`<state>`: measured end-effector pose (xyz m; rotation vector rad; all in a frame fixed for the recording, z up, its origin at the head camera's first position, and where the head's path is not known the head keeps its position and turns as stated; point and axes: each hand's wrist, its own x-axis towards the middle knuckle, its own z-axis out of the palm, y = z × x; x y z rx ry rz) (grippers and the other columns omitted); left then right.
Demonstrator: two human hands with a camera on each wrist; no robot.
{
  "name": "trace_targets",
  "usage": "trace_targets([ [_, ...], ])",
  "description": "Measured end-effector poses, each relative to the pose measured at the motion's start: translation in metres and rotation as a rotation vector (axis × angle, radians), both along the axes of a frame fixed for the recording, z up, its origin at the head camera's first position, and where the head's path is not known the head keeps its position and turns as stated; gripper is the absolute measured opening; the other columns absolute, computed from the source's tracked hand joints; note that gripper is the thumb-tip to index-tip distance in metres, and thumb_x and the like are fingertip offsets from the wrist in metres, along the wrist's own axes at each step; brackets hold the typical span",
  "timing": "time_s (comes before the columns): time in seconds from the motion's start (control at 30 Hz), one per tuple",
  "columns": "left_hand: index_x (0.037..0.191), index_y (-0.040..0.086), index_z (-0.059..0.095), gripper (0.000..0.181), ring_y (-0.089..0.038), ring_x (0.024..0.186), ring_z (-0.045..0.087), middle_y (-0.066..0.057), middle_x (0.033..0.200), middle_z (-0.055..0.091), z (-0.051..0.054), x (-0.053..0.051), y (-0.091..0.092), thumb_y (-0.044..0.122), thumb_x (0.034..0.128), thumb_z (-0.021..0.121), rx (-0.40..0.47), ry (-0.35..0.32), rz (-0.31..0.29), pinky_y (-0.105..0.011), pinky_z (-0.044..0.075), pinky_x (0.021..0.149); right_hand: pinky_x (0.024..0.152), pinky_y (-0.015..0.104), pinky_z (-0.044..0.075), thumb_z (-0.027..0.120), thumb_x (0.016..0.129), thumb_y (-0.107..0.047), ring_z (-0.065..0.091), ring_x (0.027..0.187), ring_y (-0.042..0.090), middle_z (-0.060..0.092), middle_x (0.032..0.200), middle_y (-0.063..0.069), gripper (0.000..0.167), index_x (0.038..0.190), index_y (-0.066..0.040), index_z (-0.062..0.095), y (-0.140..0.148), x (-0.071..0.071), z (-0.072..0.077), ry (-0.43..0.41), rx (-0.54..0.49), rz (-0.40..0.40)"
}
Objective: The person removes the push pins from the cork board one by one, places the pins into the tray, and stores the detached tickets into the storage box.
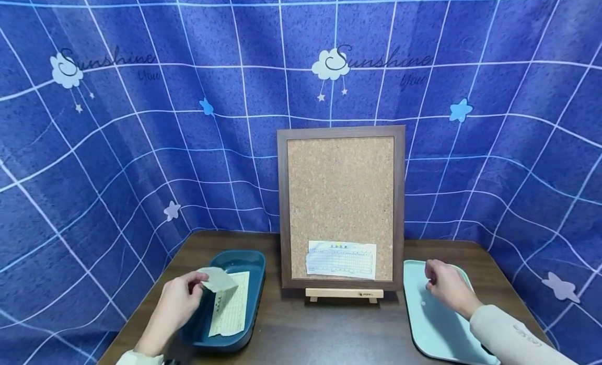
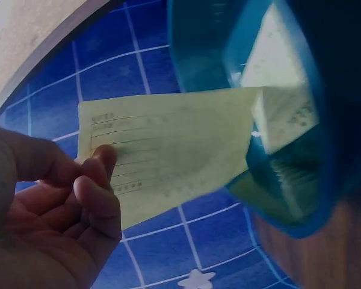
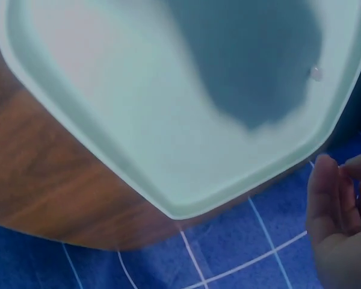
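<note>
My left hand [image 1: 178,297] pinches one end of a pale yellow printed slip [image 2: 174,144] between thumb and fingers. That slip hangs over the dark blue tub [image 1: 254,312]. A second printed slip [image 1: 230,318] lies inside the tub, partly covered by the held one in the head view. Above the light green tray [image 1: 428,333] my right hand [image 1: 449,289] has its fingers curled, thumb and fingertip together. Whether something tiny sits between them I cannot tell. One small pale piece [image 3: 316,73], too blurred to name, lies on the tray.
A framed cork board [image 1: 340,192] stands upright at the back middle on a small wooden stand [image 1: 345,293]. A printed paper sheet [image 1: 342,260] with a yellow spot at its top edge is on the board's lower part. A blue grid curtain [image 1: 244,93] surrounds the dark wooden table [image 1: 320,333].
</note>
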<state>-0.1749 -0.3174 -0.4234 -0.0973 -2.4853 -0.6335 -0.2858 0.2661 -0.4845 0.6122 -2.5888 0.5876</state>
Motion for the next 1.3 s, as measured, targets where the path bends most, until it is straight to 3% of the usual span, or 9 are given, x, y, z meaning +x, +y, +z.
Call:
trace_targets([
  [0.1,0.084,0.007,0.070,0.018,-0.007,0.060,0.049,0.003,0.069,0.061,-0.011,0.002,-0.001,-0.006,0.0734,0.065,-0.007,-0.074,-0.024,-0.026,0.042,0.054,0.050,0.029,0.033,0.072,0.057,0.007,0.039,0.056,0.010,0.041,0.062,-0.006,0.035,0.068,-0.014,0.046,0.002,0.002,-0.006,-0.055,0.005,-0.018],
  [0.23,0.077,0.013,0.068,0.015,-0.005,0.059,0.049,0.009,0.065,0.056,-0.023,0.004,0.002,-0.002,0.0729,0.070,-0.036,-0.174,-0.009,-0.026,0.042,0.055,0.048,0.029,0.031,0.067,0.054,0.009,0.037,0.053,0.011,0.039,0.059,-0.007,0.034,0.065,-0.015,0.044,0.005,0.003,-0.016,-0.104,0.005,-0.039],
  [0.47,0.073,0.019,0.068,0.015,-0.005,0.056,0.046,0.012,0.061,0.051,-0.032,0.009,0.011,0.006,0.0737,0.075,-0.061,-0.375,-0.005,-0.026,0.039,0.053,0.048,0.028,0.030,0.063,0.055,0.009,0.037,0.053,0.011,0.038,0.058,-0.008,0.033,0.063,-0.016,0.044,0.009,0.006,-0.032,-0.137,0.019,-0.052],
  [0.6,0.070,0.022,0.066,0.018,-0.007,0.055,0.042,0.011,0.058,0.045,-0.036,0.011,0.012,0.008,0.0715,0.077,-0.095,-0.434,-0.004,-0.028,0.035,0.052,0.048,0.028,0.029,0.066,0.058,0.008,0.036,0.053,0.012,0.038,0.058,-0.007,0.032,0.064,-0.015,0.044,0.009,0.008,-0.036,-0.195,0.032,-0.074],
  [0.83,0.072,0.023,0.066,0.014,-0.007,0.053,0.041,0.009,0.059,0.045,-0.038,0.010,0.011,0.014,0.0733,0.076,-0.135,-0.458,-0.063,-0.027,0.034,0.049,0.049,0.029,0.029,0.066,0.060,0.008,0.037,0.054,0.013,0.040,0.059,-0.005,0.031,0.066,-0.014,0.045,0.009,0.010,-0.039,-0.257,0.049,-0.094],
  [1.0,0.074,0.023,0.065,0.012,-0.005,0.053,0.041,0.010,0.059,0.045,-0.033,0.004,0.015,0.014,0.0772,0.074,-0.104,-0.414,-0.071,-0.024,0.034,0.050,0.050,0.031,0.031,0.068,0.063,0.006,0.039,0.056,0.014,0.041,0.062,-0.003,0.029,0.069,-0.013,0.047,0.009,0.012,-0.036,-0.242,0.041,-0.101],
  [1.1,0.073,0.021,0.064,0.014,-0.005,0.058,0.044,0.011,0.064,0.047,-0.027,-0.002,0.020,0.009,0.0784,0.071,-0.083,-0.349,-0.097,-0.025,0.038,0.053,0.051,0.032,0.034,0.070,0.064,0.003,0.041,0.058,0.013,0.043,0.065,-0.003,0.026,0.073,-0.011,0.050,0.007,0.013,-0.028,-0.154,0.028,-0.116],
  [1.3,0.077,0.018,0.065,0.015,-0.003,0.060,0.048,0.014,0.068,0.052,-0.014,-0.016,0.042,0.004,0.0785,0.069,-0.060,-0.211,-0.183,-0.023,0.043,0.057,0.056,0.038,0.043,0.066,0.068,0.000,0.053,0.061,0.016,0.052,0.070,-0.001,0.017,0.078,-0.009,0.056,-0.006,0.013,-0.001,0.117,-0.027,-0.109],
])
